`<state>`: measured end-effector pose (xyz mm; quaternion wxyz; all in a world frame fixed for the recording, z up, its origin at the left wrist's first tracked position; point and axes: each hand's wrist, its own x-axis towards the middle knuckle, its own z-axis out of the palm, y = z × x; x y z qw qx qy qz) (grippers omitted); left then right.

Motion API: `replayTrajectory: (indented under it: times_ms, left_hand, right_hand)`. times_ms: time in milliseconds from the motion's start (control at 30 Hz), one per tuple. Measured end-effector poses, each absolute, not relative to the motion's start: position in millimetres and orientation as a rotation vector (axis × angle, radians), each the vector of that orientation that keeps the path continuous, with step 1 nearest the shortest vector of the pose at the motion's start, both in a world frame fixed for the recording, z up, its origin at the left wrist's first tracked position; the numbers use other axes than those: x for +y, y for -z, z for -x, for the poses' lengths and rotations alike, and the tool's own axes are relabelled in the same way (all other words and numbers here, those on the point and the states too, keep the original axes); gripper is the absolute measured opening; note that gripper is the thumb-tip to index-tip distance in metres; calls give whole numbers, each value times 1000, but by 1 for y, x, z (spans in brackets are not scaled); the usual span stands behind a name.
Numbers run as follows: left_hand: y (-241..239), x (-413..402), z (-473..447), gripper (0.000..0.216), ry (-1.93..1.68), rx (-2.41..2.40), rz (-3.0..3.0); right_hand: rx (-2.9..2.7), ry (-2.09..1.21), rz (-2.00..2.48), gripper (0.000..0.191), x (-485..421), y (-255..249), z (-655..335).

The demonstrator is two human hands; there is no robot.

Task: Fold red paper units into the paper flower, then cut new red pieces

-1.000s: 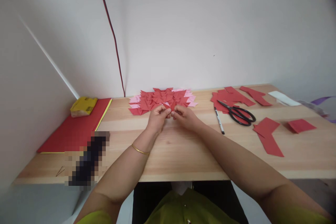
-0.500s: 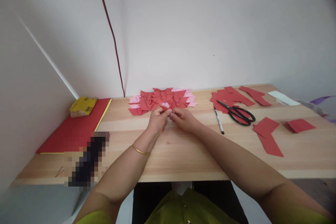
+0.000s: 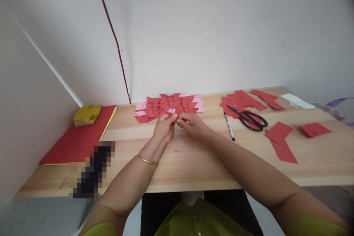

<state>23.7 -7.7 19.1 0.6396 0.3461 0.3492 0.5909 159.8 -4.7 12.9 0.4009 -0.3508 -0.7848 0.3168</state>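
Both hands meet over the middle of the wooden table, pinching a small piece of folded red paper between them. My left hand has its thumb and fingers closed on the paper's left side. My right hand grips the other side, fingertips pressed together. Most of the paper is hidden by the fingers. Just beyond the hands lies a pile of folded red and pink paper pieces, pointed at their edges.
To the right are black-handled scissors, a pen, cut red paper pieces, a folded red square and a white strip. At left, a yellow packet rests on red sheets, near a blurred dark object.
The view has shifted slightly. Both hands stay together on the red paper, with the fingertips a little closer; nothing else on the table has visibly moved.
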Motion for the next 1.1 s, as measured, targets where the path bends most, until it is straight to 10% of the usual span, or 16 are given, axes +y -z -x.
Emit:
replayTrajectory:
  times_ms: [1100]
  left_hand:
    - [-6, -5, -13, 22, -1158, 1057, -1413]
  right_hand:
    - [-1495, -1071, 928, 30, 6, -1, -164]
